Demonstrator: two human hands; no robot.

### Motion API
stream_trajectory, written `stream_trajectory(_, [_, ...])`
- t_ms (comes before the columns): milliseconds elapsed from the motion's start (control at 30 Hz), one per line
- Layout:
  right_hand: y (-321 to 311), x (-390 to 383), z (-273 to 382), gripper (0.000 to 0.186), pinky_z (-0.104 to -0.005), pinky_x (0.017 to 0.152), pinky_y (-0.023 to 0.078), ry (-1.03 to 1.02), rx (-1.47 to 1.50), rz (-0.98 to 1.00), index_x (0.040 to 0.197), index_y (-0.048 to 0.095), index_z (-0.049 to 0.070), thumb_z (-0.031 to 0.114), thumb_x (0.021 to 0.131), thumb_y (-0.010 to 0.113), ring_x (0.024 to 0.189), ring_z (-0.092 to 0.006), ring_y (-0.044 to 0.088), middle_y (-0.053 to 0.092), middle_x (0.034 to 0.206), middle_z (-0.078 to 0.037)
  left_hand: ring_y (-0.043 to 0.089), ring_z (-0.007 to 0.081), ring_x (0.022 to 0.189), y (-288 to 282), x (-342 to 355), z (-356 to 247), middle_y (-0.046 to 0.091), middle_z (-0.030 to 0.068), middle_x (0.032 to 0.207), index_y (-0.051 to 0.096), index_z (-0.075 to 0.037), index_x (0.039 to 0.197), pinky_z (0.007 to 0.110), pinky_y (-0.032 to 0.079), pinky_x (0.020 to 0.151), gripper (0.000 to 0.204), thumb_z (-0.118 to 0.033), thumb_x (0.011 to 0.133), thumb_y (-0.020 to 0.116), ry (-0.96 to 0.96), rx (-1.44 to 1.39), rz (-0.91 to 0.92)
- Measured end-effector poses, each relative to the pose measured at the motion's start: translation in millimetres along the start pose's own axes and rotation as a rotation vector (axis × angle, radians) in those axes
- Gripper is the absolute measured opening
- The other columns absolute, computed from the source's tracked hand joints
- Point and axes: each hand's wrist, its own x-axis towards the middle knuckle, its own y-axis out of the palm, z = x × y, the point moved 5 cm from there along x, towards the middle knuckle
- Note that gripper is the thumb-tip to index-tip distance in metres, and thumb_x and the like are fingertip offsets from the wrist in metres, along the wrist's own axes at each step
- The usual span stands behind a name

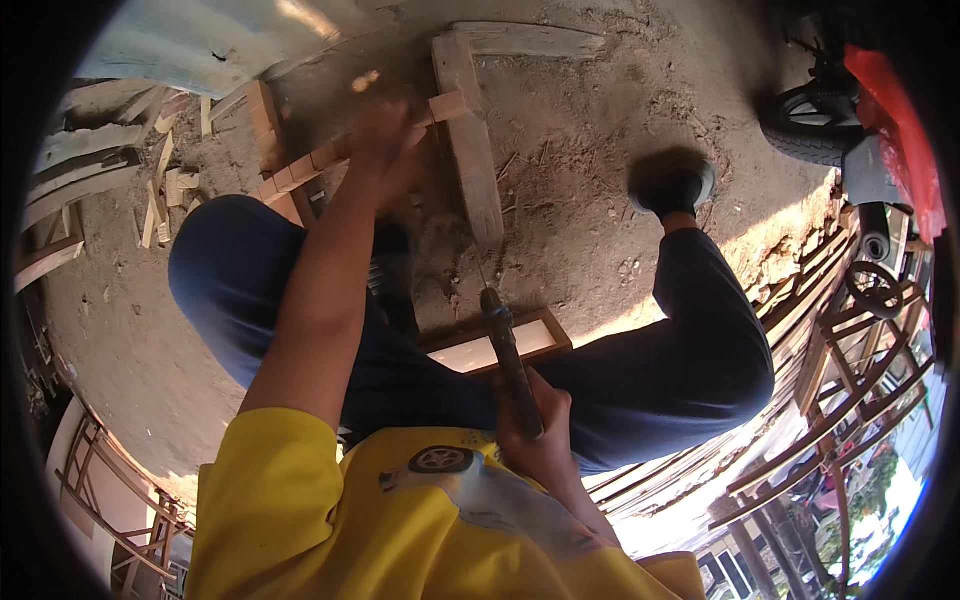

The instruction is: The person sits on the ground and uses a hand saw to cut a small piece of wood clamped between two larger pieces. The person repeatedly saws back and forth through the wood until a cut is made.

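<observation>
My left hand reaches out over my knee and grips a narrow wooden strip. The strip lies across a thicker pale plank on the dirt ground. My right hand is close to my chest, shut on the dark handle of a tool that points toward the plank. The tool's working end is thin and hard to make out. A small wooden frame lies on the ground between my legs, partly hidden by them.
My dark shoe rests on the dirt at right. A motorbike wheel and a red cover stand at the far right. Wooden frames are stacked at the right, scrap offcuts at the left, a corrugated sheet beyond.
</observation>
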Motion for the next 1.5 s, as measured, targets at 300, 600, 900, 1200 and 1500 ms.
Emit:
stream_trajectory(300, [-6.3, -17.2, -13.2, 0.019, -0.0277, 0.042, 0.031, -0.063, -0.001, -0.037, 0.074, 0.052, -0.001, 0.006, 0.090, 0.061, 0.051, -0.0028, 0.038, 0.044, 0.051, -0.004, 0.066, 0.0363, 0.080, 5.2, 12.2, 10.2, 0.067, 0.0193, 0.085, 0.064, -0.005, 0.092, 0.047, 0.053, 0.069, 0.042, -0.042, 0.074, 0.073, -0.001, 0.048, 0.047])
stream_trajectory(600, [-3.4, -9.6, -9.5, 0.020, -0.0270, 0.042, 0.031, -0.102, -0.016, -0.035, 0.073, 0.053, -0.001, 0.006, 0.090, 0.061, 0.050, -0.0027, 0.038, 0.044, 0.051, -0.004, 0.067, 0.0359, 0.083, 4.9, 15.4, 4.7, 0.068, 0.0183, 0.089, 0.061, -0.005, 0.101, 0.047, 0.055, 0.071, 0.049, -0.045, 0.075, 0.073, 0.002, 0.073, 0.111])
stream_trajectory(900, [7.4, 12.3, -6.2, 0.016, -0.0258, 0.044, 0.035, 0.003, 0.003, 0.011, 0.073, 0.055, -0.002, 0.002, 0.087, 0.062, 0.052, -0.0023, 0.042, 0.051, 0.054, -0.006, 0.067, 0.0356, 0.084, 0.5, 15.5, 8.4, 0.068, 0.0175, 0.089, 0.062, -0.006, 0.098, 0.047, 0.054, 0.070, 0.047, -0.046, 0.075, 0.072, -0.015, 0.040, 0.187])
stream_trajectory(1200, [6.3, 33.6, 9.8, 0.009, -0.0261, 0.046, 0.037, -0.014, -0.005, 0.053, 0.081, 0.061, -0.003, 0.003, 0.087, 0.063, 0.053, -0.0028, 0.044, 0.052, 0.055, -0.005, 0.067, 0.0355, 0.084, 6.7, 15.6, 13.3, 0.068, 0.0166, 0.087, 0.062, -0.007, 0.093, 0.047, 0.054, 0.072, 0.042, -0.044, 0.076, 0.072, 0.004, 0.085, 0.100])
stream_trajectory(1500, [20.1, 44.1, 12.9, 0.006, -0.0266, 0.046, 0.038, -0.055, -0.022, 0.039, 0.083, 0.062, -0.005, 0.000, 0.086, 0.062, 0.054, -0.0034, 0.049, 0.054, 0.055, -0.007, 0.068, 0.0346, 0.083, 0.3, 10.6, 8.4, 0.068, 0.0173, 0.085, 0.062, -0.008, 0.101, 0.047, 0.055, 0.070, 0.047, -0.044, 0.074, 0.073, 0.027, 0.054, 0.068])
